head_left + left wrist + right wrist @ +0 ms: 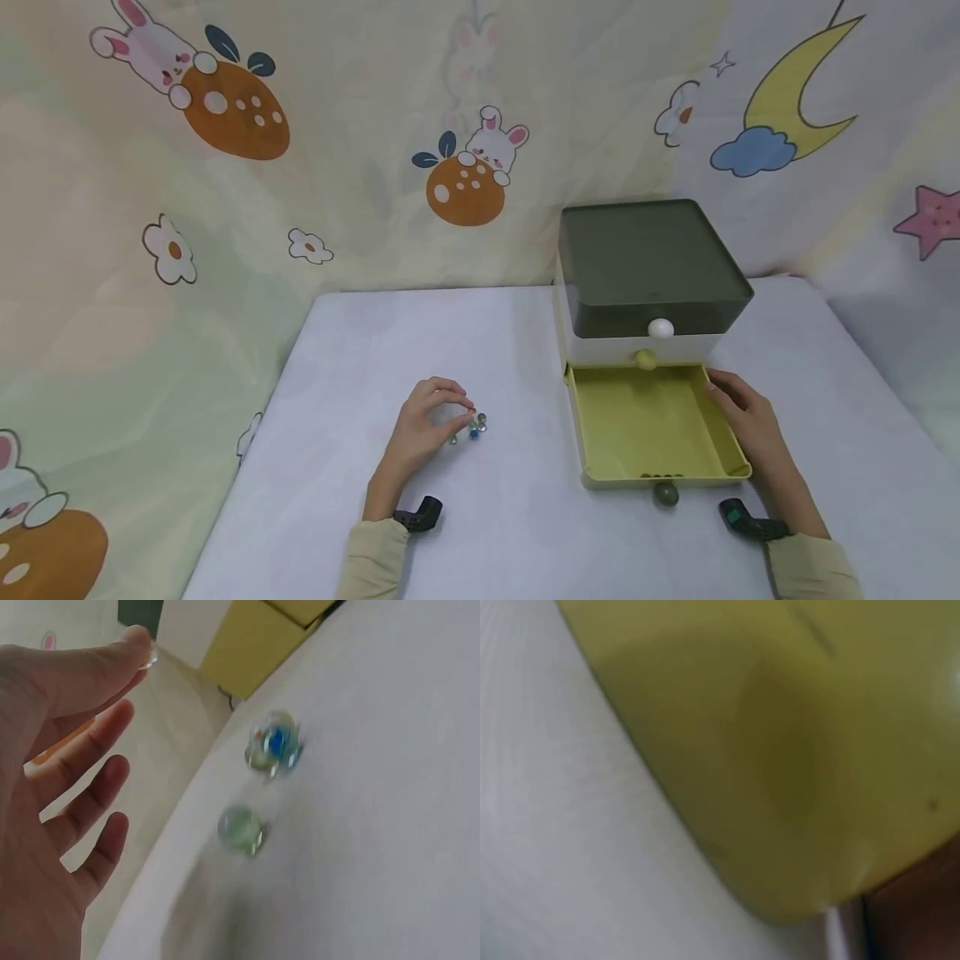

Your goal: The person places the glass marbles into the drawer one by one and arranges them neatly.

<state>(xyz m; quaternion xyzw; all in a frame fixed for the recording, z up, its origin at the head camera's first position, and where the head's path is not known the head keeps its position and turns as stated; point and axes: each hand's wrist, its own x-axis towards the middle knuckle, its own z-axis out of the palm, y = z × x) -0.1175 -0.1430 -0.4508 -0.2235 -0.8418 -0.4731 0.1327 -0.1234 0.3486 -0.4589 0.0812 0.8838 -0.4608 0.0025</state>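
My left hand (420,429) is raised over the white table, pinching a small clear marble (152,657) between thumb and forefinger; its other fingers are spread in the left wrist view. Below it lie several glass marbles (474,434), one with blue inside, and a pale green marble (241,829) sits apart from them. My right hand (753,425) grips the right wall of a pulled-out yellow-green drawer (637,425). Small dark tops of several marbles (660,476) show along the drawer's front wall. The right wrist view is blurred, mostly filled by the drawer's side.
The drawer belongs to a small cabinet (652,258) with a dark green top, at the table's back right. A white knob (661,328) and a yellow-green knob (645,359) mark its upper drawers; a dark green knob (666,494) juts from the open drawer. Patterned cloth hangs behind.
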